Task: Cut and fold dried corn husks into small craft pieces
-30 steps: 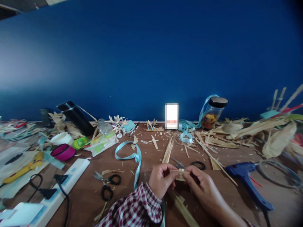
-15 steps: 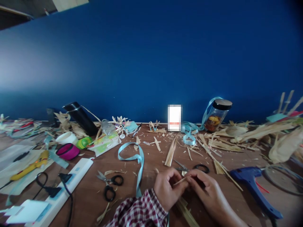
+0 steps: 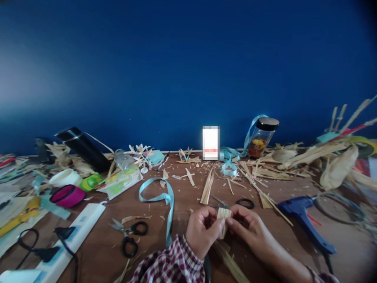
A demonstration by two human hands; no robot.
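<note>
A short piece of pale dried corn husk [image 3: 224,213] is pinched between my two hands near the front of the table. My left hand [image 3: 203,230], in a checked cuff, grips it from the left with thumb and fingers. From the right, my right hand [image 3: 246,226] holds its other edge between thumb and fingertips. Just beyond the hands lies a pair of scissors with a black handle [image 3: 245,203], partly hidden by my fingers. Below them a longer husk strip [image 3: 231,263] rests on the table. Another husk strip [image 3: 207,186] lies straight ahead.
Black-handled scissors [image 3: 129,237] and a light blue ribbon [image 3: 170,212] lie to the left, beside a white power strip [image 3: 78,232]. At right rests a blue glue gun [image 3: 309,224]. A glass jar [image 3: 259,143] and a black bottle [image 3: 84,149] stand tilted near the blue wall.
The husk piece has turned in my fingers, so its broad, flat face now shows instead of a thin edge. The view has shifted slightly to the right.
</note>
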